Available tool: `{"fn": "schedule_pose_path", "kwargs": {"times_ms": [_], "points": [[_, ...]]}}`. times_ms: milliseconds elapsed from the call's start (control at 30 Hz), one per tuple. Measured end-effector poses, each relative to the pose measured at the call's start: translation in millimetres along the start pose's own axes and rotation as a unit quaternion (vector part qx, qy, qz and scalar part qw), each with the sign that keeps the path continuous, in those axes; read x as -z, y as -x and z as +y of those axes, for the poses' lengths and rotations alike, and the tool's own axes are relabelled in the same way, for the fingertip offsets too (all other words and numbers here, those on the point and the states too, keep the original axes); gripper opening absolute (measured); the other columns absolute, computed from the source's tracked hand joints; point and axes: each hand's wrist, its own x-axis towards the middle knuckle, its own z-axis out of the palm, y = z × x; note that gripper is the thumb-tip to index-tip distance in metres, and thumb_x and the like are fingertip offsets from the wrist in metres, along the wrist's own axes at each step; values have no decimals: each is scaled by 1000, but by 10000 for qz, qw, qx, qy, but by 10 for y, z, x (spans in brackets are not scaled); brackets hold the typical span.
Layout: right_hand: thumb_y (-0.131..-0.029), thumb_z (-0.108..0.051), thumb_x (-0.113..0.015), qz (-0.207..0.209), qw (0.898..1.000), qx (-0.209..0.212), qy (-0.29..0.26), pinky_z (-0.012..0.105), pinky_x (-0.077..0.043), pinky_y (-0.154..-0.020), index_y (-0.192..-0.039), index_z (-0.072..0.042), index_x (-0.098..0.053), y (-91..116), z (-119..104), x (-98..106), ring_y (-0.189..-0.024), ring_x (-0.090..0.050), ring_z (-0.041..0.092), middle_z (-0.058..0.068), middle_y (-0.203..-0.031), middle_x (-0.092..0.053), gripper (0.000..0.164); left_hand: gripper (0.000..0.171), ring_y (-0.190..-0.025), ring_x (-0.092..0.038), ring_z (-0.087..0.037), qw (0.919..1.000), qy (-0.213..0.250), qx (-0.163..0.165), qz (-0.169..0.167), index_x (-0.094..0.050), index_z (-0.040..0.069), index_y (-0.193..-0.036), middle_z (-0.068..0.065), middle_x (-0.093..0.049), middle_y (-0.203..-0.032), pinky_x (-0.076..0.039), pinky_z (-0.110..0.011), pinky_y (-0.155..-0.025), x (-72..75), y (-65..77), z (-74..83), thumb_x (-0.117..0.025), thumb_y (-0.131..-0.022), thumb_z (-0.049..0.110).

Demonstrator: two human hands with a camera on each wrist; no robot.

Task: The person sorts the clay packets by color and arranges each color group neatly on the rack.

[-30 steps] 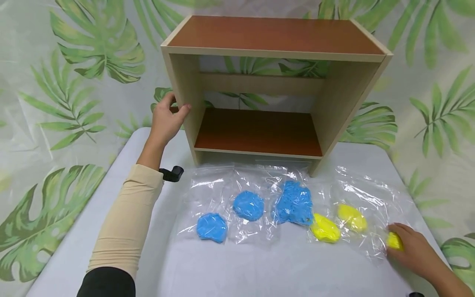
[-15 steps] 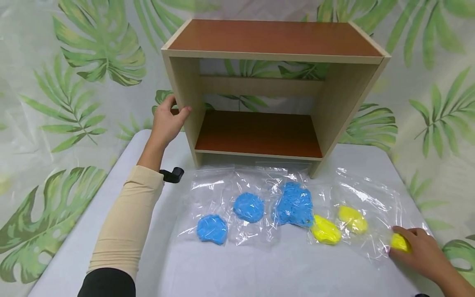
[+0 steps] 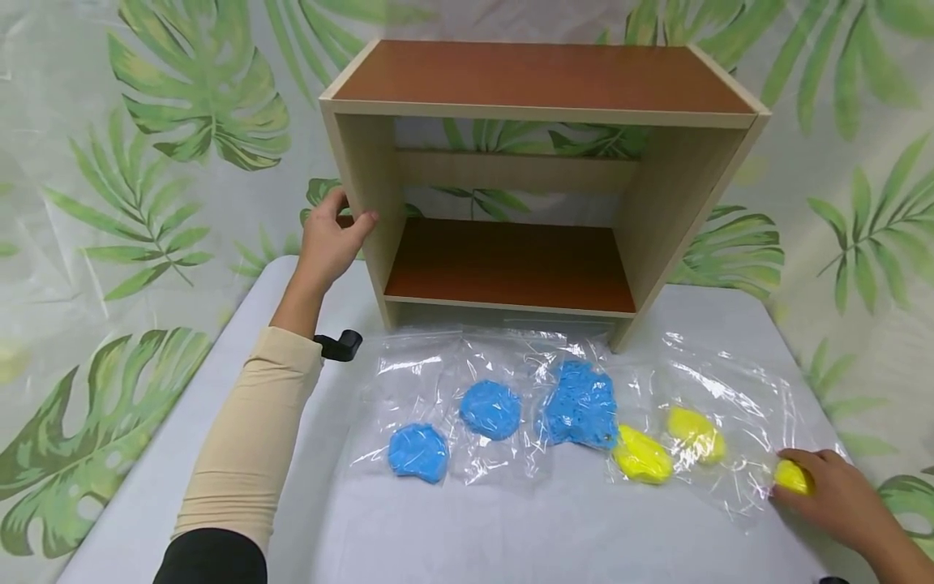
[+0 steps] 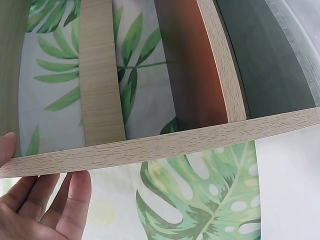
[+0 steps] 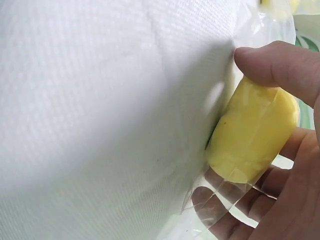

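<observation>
My left hand (image 3: 334, 235) grips the left side panel of a two-tier wooden shelf (image 3: 511, 280) with brown boards. In the left wrist view the thumb lies on one face of the panel (image 4: 165, 142) and the fingers on the other. At the table's right side, my right hand (image 3: 832, 495) holds a yellow clay lump (image 5: 255, 130) inside a clear plastic bag, thumb on one side and fingers curled round the other. Left of that hand lie two more bagged yellow lumps, one nearer (image 3: 642, 454) and one farther (image 3: 696, 435).
Three bagged blue lumps lie before the shelf: a left one (image 3: 417, 452), a round middle one (image 3: 490, 410) and a larger ragged one (image 3: 580, 404). A white cloth (image 3: 511, 535) covers the table. Behind hangs a leaf-patterned curtain (image 3: 146, 203).
My right hand has shifted slightly to the right with the bagged yellow clay lump. The left hand keeps its grip on the shelf panel.
</observation>
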Motion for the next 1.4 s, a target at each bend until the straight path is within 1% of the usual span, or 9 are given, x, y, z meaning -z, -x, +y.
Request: {"fn": "schedule_pose_path", "kwargs": {"times_ms": [233,500,767,1000,1233,1267,1300,1367,1400], "points": [[-70,-23,-81,240,9995,-196,16,49,-48,-63,-106,11,-64,79,11,135,-74,-57,40,33,-88,-59,52,51,-122,-63,-29,9999,-93,-28,-38,-50,11,-141,-11,-57,-139,-54,-45,-100,1,-7,20,-57,-94,31],[-76,-25,-80,49,9977,-669,57,58,-47,-69,-114,15,-56,76,56,318,-81,-52,45,45,-101,-50,60,50,-124,-62,-27,10000,5,86,-34,-51,11,-139,-11,-58,-137,-53,-44,-101,40,18,-7,-58,-94,32],[-79,-32,-78,-215,9956,-910,-12,60,-47,-71,-120,15,-52,62,154,308,-85,-48,47,46,-107,-46,67,48,-124,-63,-29,10000,-5,64,-50,-52,11,-137,-12,-58,-137,-53,-44,-101,33,4,2,-58,-94,29],[-80,-23,-77,839,9929,-838,-123,54,-41,-70,-115,13,-55,114,89,409,-92,-46,49,43,-104,-49,55,49,-124,-62,-30,9998,-92,108,-101,-52,10,-138,-13,-58,-139,-52,-45,-101,55,22,24,-59,-94,30],[-85,-12,-70,1243,9816,-1420,-277,57,-36,-81,-132,12,-44,45,31,603,-108,-34,52,40,-119,-38,58,48,-123,-64,-30,9999,-47,68,-112,-53,10,-138,-13,-58,-140,-53,-45,-101,44,18,50,-59,-94,29],[-85,-10,-69,1394,9799,-1397,-301,51,-37,-80,-133,12,-44,35,30,637,-106,-35,51,40,-118,-39,58,48,-123,-64,-31,9999,-28,56,-125,-53,10,-138,-13,-58,-140,-53,-45,-101,40,19,57,-59,-94,28],[-85,-9,-68,1522,9782,-1367,-346,45,-39,-79,-134,12,-44,26,30,674,-102,-37,49,40,-118,-41,59,47,-123,-64,-31,9999,-10,50,-135,-54,10,-137,-13,-58,-140,-53,-45,-101,37,19,59,-59,-94,28],[-82,-4,-68,1949,9729,-1098,-585,29,-39,-71,-132,13,-48,11,45,740,-90,-47,26,38,-109,-47,56,47,-122,-64,-30,9999,6,58,-141,-54,10,-137,-12,-58,-140,-53,-44,-101,32,23,61,-59,-94,28],[-82,-3,-68,2063,9705,-995,-754,24,-39,-66,-135,11,-48,8,57,773,-82,-47,16,28,-101,-54,58,47,-122,-64,-30,9999,36,66,-150,-54,10,-137,-13,-59,-140,-53,-44,-101,30,28,65,-59,-94,27]]}}
